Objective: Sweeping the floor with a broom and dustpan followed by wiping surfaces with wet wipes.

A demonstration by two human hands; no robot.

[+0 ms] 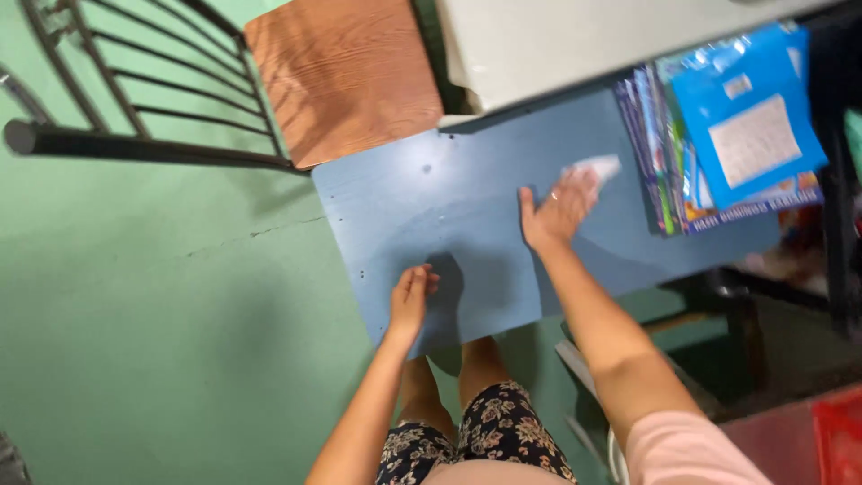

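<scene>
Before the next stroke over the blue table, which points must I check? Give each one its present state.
1. White cloth under right hand: ok, fingers press it on the blue table.
2. Left hand steadies the near edge: ok.
3. Stack of booklets apart from the cloth: ok, but close.
4. Wooden chair seat beyond the far corner, not on the top: ok.
5. Cloth damp or dry: cannot tell.

Soft even indoor light, faint shadows under both hands, slight motion blur, mild sheen on blue packets [750,117].
</scene>
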